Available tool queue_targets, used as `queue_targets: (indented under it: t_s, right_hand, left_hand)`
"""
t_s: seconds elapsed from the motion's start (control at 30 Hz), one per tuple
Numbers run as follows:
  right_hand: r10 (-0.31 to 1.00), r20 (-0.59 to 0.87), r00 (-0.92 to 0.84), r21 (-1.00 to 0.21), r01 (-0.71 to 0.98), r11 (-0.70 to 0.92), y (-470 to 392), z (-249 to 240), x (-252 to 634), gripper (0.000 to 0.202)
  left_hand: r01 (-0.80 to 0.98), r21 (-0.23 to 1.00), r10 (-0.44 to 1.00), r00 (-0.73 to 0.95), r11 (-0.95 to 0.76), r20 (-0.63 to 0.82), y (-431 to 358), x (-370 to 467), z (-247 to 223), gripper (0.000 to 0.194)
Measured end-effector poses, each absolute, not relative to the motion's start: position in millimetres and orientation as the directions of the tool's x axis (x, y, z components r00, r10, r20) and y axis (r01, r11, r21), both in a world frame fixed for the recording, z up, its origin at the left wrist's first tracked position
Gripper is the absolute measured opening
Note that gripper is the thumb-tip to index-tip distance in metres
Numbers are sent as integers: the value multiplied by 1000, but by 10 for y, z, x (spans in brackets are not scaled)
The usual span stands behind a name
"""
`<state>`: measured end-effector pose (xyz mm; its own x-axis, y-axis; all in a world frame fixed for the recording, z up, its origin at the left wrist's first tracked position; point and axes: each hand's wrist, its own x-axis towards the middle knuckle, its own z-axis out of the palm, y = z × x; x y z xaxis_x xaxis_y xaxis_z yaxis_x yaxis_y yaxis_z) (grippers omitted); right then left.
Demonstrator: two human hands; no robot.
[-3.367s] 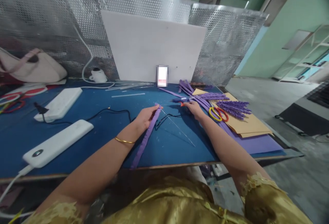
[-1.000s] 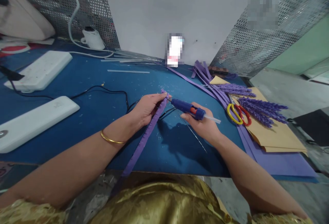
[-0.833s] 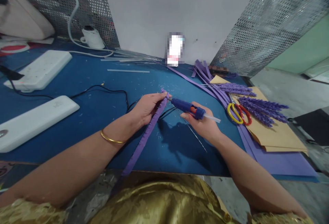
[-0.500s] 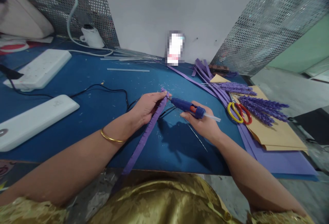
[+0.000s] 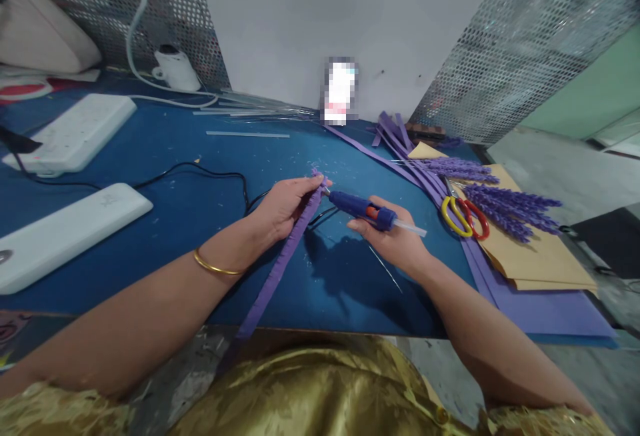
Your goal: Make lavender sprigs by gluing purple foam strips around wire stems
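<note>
My left hand (image 5: pixel 287 208) pinches the upper end of a long purple paper strip (image 5: pixel 283 268), which slants down past the table's front edge. A small frilled purple tuft shows above the thumb. In my right hand (image 5: pixel 395 233) is a blue glue gun (image 5: pixel 357 205) with a clear glue stick coming out of its back. The gun's metal nozzle is at the strip, close to my left fingertips; whether it touches is too small to tell. A thin wire (image 5: pixel 384 268) lies on the table beneath my right hand.
Red and yellow scissors (image 5: pixel 456 216) and purple lavender-like stems (image 5: pixel 510 206) lie on tan paper (image 5: pixel 540 266) at right, near purple strips (image 5: pixel 405 149). At left are a white power bank-like case (image 5: pixel 75 236) and a white box (image 5: pixel 75 133). A black cord (image 5: pixel 200 168) crosses the blue table.
Almost nothing differs. The whole view has shifted slightly; both hands keep their hold, and the glue gun's nozzle stays by the top of the strip.
</note>
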<state>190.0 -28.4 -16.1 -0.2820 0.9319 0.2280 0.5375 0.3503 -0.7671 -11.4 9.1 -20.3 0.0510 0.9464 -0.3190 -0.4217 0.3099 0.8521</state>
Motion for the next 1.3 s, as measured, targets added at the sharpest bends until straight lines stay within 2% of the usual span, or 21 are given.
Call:
queue_targets:
  t_s: [0.63,0.93,1.3]
  right_hand:
    - [934,218,-284,-747,567,346,-306,-128,1896,45]
    - [934,205,-294,-752,563,342,-307,-119,1895,43]
    - [930,198,-309,-747,566,348,-322,-125,1896,44]
  left_hand:
    - [-418,859,951,51,297,-305,96,-116,-208,17]
    - [-395,871,954,55,293,-296,118,-136,-247,25]
    - [-430,845,944,60,317,-324,112,-135,-232,15]
